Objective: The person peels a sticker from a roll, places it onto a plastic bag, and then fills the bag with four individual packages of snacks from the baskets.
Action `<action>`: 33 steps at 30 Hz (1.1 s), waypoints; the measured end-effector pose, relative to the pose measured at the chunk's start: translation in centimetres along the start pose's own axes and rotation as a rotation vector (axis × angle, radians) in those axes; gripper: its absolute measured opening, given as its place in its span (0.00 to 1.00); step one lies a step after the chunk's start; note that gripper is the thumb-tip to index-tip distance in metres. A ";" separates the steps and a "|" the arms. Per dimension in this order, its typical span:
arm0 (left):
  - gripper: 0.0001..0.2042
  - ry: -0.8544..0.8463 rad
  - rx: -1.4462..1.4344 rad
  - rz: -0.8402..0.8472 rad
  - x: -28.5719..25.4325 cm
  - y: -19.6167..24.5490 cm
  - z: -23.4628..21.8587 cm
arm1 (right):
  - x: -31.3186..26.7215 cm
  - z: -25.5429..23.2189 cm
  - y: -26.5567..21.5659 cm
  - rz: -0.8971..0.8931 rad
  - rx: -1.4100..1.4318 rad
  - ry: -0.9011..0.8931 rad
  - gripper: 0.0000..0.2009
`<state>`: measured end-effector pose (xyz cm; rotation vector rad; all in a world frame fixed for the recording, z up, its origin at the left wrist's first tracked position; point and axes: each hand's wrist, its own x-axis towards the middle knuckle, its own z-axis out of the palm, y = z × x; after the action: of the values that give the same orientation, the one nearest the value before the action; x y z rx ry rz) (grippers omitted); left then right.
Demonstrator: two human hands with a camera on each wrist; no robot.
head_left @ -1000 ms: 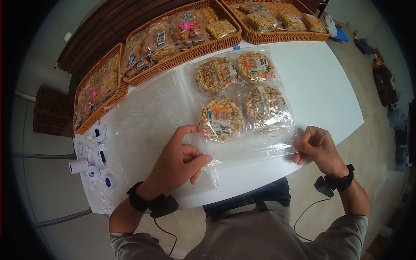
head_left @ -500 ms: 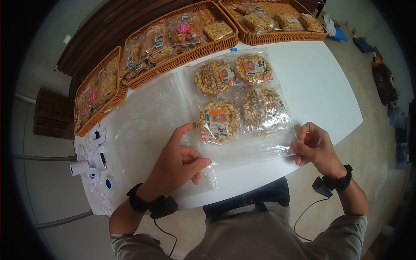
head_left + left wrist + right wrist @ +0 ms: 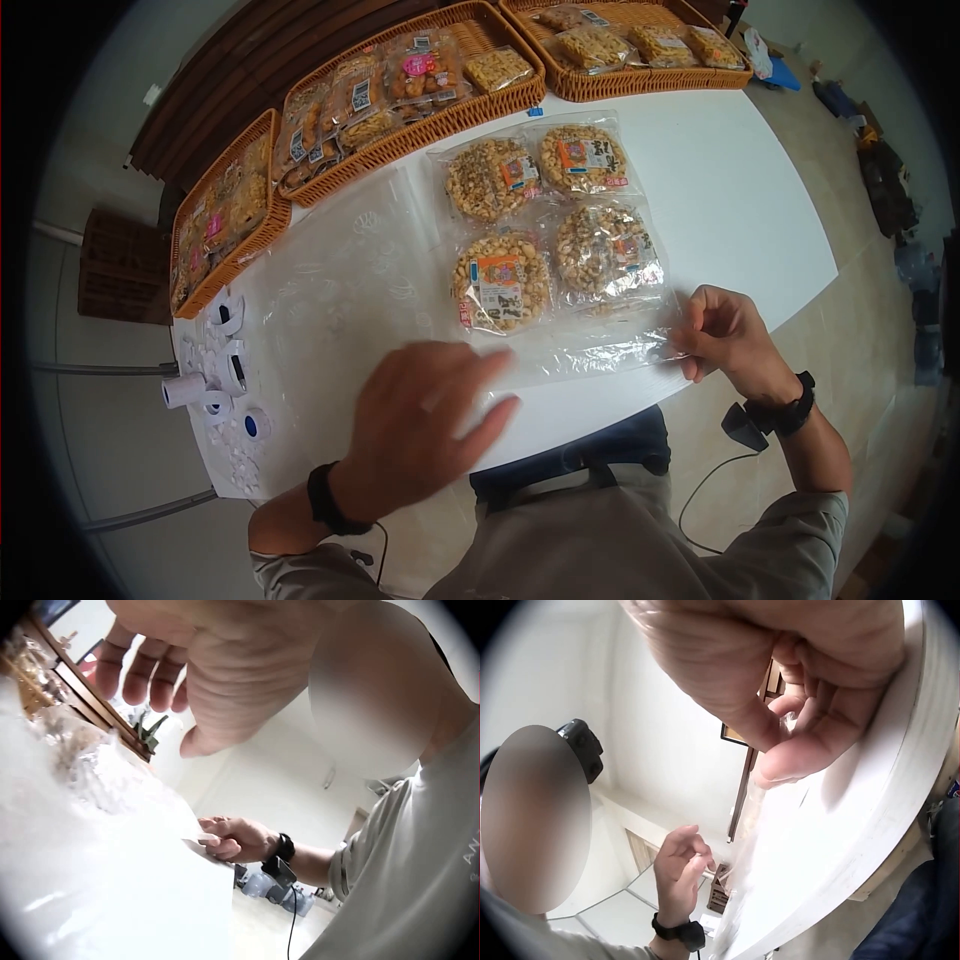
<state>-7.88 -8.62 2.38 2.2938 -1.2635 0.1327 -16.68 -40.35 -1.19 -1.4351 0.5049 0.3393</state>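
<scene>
A clear plastic bag (image 3: 590, 350) lies on the white table, holding several round nut cakes (image 3: 503, 283) with labels. My right hand (image 3: 735, 340) pinches the bag's near right corner between thumb and fingers, as the right wrist view also shows with the hand (image 3: 802, 690) close up. Blurred in the head view, my left hand (image 3: 425, 415) is above the table near the bag's near left corner, its fingers extended. In the left wrist view the left hand (image 3: 217, 660) is raised off the plastic with nothing in its fingers.
Wicker baskets (image 3: 420, 120) of packaged snacks line the table's far and left edges. Another clear plastic sheet (image 3: 340, 270) lies left of the bag. Label rolls (image 3: 256, 424) and white scraps sit at the left edge.
My left hand has let go of the bag's near left corner and lifted, its fingers straightening. The right hand keeps its pinch; the bag has shifted slightly left.
</scene>
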 end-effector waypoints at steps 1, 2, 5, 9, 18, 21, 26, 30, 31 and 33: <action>0.20 -0.026 0.010 0.118 0.2 0.6 0.3 | 0.0 -0.1 0.0 0.000 0.007 -0.002 0.11; 0.13 0.006 0.062 0.254 0.3 1.1 1.0 | 0.0 -0.1 0.0 0.000 0.015 -0.005 0.11; 0.11 -0.029 0.193 0.390 1.3 1.8 3.3 | -0.1 -0.1 0.0 0.000 0.019 -0.009 0.11; 0.09 -0.082 0.394 0.425 2.7 1.2 4.9 | -0.3 0.0 -0.2 -0.003 0.015 -0.004 0.11; 0.08 -0.072 0.449 0.484 2.3 1.0 4.5 | -0.5 -0.1 0.1 -0.071 -0.089 0.003 0.09; 0.08 -0.080 0.446 0.482 2.4 1.1 4.3 | -1.0 0.0 -0.2 -0.457 -0.610 0.232 0.07; 0.08 -0.069 0.427 0.451 2.7 1.1 4.3 | -2.6 2.1 -2.3 -1.106 -1.022 0.377 0.10; 0.08 -0.068 0.397 0.418 2.9 1.5 4.2 | -2.0 5.5 -1.3 -1.337 -1.213 0.232 0.12; 0.08 -0.049 0.399 0.428 2.9 1.5 4.2 | -1.5 6.0 -0.9 -1.348 -1.223 0.213 0.12; 0.08 -0.012 0.405 0.445 2.9 1.3 4.2 | -0.4 6.4 -0.3 -1.383 -1.247 0.207 0.13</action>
<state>-7.99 -13.44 0.21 2.2866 -1.8784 0.5762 -16.01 -34.06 -0.33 -2.6329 -0.7734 -0.7719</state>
